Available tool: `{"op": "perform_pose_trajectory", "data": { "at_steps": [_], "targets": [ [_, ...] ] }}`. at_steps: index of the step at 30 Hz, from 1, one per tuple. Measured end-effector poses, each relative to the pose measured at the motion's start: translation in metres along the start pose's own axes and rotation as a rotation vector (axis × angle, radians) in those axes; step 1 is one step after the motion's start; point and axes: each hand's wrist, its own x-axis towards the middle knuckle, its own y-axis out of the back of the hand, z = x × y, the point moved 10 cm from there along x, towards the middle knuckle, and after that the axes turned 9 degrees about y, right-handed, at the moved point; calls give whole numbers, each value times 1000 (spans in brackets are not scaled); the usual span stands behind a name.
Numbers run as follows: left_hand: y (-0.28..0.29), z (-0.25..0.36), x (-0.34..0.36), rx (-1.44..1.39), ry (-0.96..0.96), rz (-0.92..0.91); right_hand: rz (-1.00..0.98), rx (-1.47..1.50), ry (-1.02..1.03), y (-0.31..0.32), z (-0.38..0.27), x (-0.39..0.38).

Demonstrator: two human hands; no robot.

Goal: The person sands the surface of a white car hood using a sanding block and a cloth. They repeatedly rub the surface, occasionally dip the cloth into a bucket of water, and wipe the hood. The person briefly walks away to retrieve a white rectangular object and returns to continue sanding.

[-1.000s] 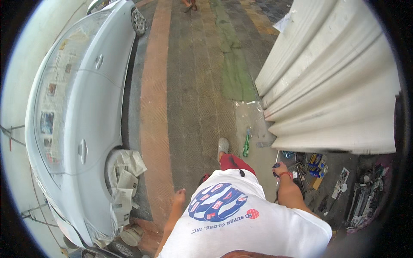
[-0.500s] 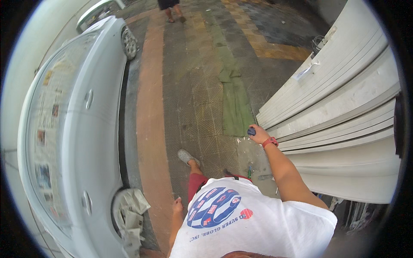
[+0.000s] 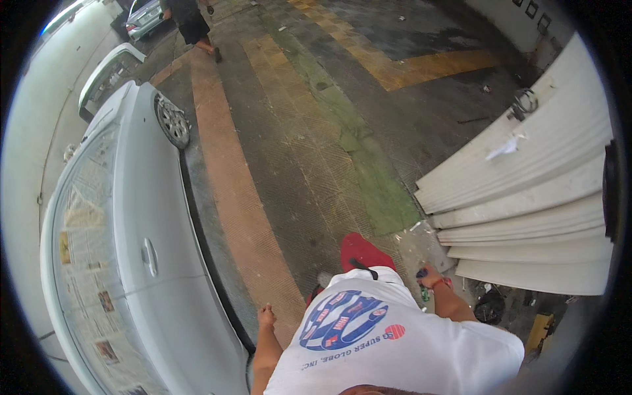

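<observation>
My left hand [image 3: 266,315] hangs low beside my white T-shirt [image 3: 382,342], its fingers loosely apart and apparently empty, nearest the grey car [image 3: 164,263] with newspaper over its side windows. My right hand [image 3: 431,280], with a red band at the wrist, is closed on a small dark blue object [image 3: 421,272], too small to identify further. Below it is a green bottle [image 3: 425,294]. My red shorts [image 3: 361,250] show above the shirt's hem.
Folded white panels [image 3: 526,243] stand at my right, with a black bag [image 3: 488,304] and clutter beneath. A person [image 3: 187,23] in dark shorts is on the tiled walkway ahead, near a silver car [image 3: 141,18]. A loose car panel [image 3: 99,76] stands beyond the grey car's front.
My view has advanced along the car, showing more of the yard ahead. My right arm reached forward, then dropped back beside my body. The other person has moved further into view.
</observation>
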Motion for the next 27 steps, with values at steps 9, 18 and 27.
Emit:
{"op": "perform_pose_trajectory", "data": {
  "at_steps": [9,18,27],
  "targets": [
    [-31,323,77,172,-164,43,-158,191,-313,13,-153,105],
    [-121,567,97,353,-381,4,285,71,477,278,-551,402],
    [-131,773,221,441,-175,-151,467,160,531,392,-907,535]
  ]
}}
